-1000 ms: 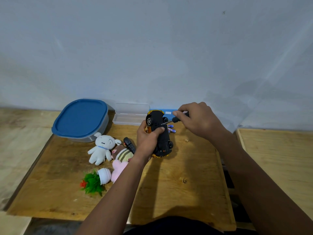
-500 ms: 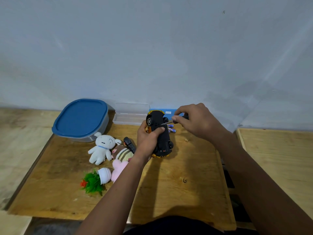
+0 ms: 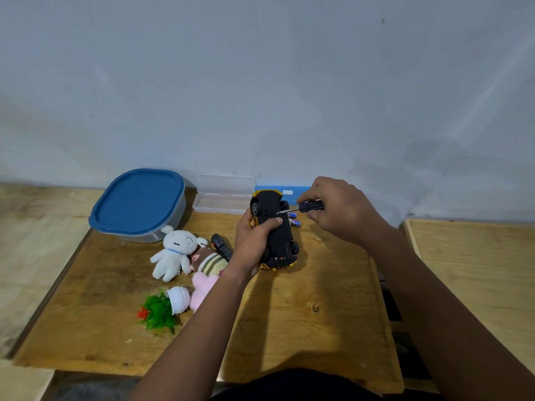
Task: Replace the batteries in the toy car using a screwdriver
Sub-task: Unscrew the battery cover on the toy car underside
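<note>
so the toy car [image 3: 282, 241] is flipped belly-up, black underside facing the camera with the gold body peeking out around the edges, held up just above the wooden table [image 3: 289, 314] near its far side. left hand [image 3: 252, 244] is wrapped around it from the left, thumb lying across the underside. right hand [image 3: 341, 212] has its fingers pinched round the black handle of a small screwdriver [image 3: 307, 206], and the metal tip is touching the car's underside up near the far wheels. a few batteries [image 3: 295, 222] with purple-ish wrap are lying on the table right behind the car. over on the left there's a blue-lidded container [image 3: 139, 202], an open clear plastic case [image 3: 223, 198], a white plush [image 3: 173, 253], a striped plush [image 3: 210, 261], a pink plush [image 3: 202, 287] and a little fake plant [image 3: 168, 308] tipped on its side
</note>
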Demonstrator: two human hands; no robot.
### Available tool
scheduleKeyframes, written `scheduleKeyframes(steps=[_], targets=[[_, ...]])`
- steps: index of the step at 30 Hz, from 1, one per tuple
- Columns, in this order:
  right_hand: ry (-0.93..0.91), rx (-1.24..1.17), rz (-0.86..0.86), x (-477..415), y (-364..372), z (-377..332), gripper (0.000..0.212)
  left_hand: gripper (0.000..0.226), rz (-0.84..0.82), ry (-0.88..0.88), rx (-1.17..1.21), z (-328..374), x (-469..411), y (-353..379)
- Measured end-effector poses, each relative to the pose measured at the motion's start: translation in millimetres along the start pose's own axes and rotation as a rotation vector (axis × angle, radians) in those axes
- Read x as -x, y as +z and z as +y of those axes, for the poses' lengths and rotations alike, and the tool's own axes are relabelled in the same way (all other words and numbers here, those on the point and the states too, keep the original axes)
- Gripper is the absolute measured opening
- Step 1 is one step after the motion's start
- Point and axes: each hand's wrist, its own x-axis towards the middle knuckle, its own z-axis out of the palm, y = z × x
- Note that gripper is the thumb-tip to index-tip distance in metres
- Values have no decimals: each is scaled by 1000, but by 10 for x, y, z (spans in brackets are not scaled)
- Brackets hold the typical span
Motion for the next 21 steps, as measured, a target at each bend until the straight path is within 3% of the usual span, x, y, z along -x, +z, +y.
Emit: scheduleKeyframes(steps=[4, 10, 21], targets=[[28, -85, 88, 55, 10, 28, 20, 35, -32, -9, 11, -1, 14, -25], [239, -514, 239, 31, 294, -168, 6, 35, -80, -3, 8, -35, 12, 4], [285, -494, 214, -21, 604, -167, 11, 44, -106, 77, -29, -75, 4, -5]])
